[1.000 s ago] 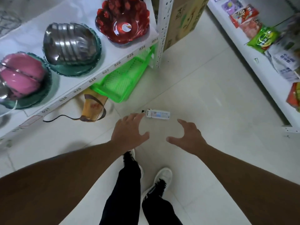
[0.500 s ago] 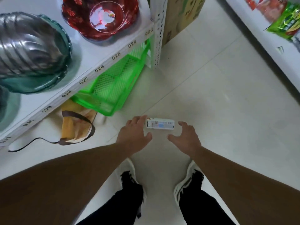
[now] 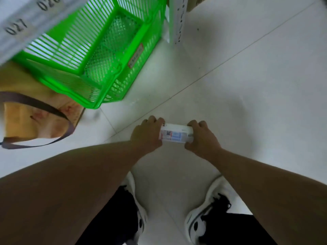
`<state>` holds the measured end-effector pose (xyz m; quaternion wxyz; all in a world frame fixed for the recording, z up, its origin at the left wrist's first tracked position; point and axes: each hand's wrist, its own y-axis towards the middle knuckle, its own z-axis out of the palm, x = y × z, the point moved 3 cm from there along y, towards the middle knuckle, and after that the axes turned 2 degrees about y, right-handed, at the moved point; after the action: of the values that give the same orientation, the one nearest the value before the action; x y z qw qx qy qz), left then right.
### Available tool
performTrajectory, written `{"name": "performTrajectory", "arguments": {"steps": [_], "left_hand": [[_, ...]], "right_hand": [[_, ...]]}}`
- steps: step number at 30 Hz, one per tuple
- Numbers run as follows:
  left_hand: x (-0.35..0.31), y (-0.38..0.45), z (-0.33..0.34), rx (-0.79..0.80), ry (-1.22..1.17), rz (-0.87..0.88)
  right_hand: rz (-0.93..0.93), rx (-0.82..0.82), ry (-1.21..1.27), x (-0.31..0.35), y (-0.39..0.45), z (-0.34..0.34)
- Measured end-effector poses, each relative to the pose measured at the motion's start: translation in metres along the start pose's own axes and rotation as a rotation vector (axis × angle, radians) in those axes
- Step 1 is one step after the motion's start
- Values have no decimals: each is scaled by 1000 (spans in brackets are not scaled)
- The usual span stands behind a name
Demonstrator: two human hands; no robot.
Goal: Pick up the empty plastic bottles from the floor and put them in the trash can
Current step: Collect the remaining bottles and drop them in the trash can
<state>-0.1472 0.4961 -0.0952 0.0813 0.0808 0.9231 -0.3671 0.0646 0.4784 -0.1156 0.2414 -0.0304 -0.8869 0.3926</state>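
One plastic bottle (image 3: 176, 133) lies on its side on the floor (image 3: 247, 96), just beyond my two shoes. My left hand (image 3: 146, 135) grips its left end, my right hand (image 3: 201, 137) its right. One green basket (image 3: 99, 55) sits far left.

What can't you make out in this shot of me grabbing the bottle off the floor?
Head view only:
- Bottle ends: covered by left hand and right hand.
- Bottle label text: too small and blurred.
- Trash can: outside the frame.
- Green basket tag writing: too small.
- Shelf: blurred and cut off by the top edge.
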Motion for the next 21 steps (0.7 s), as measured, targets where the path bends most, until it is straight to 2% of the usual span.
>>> {"name": "performTrajectory", "arguments": {"steps": [5,11,15,21], "left_hand": [[-16,-111,-107,-29,-131,-31],[-32,-227,-200,-163,-212,-121],[-42,-291,-220,-260,-322,-221],[-31,-367,-193,-316,-455,-320]], "right_hand": [[-109,0,5,55,-99,-91],[-270,-23,-49,126,-185,-181],[-370,-5,-115,162,-225,-206],[-484,110,-292,209,-269,-198]]}}
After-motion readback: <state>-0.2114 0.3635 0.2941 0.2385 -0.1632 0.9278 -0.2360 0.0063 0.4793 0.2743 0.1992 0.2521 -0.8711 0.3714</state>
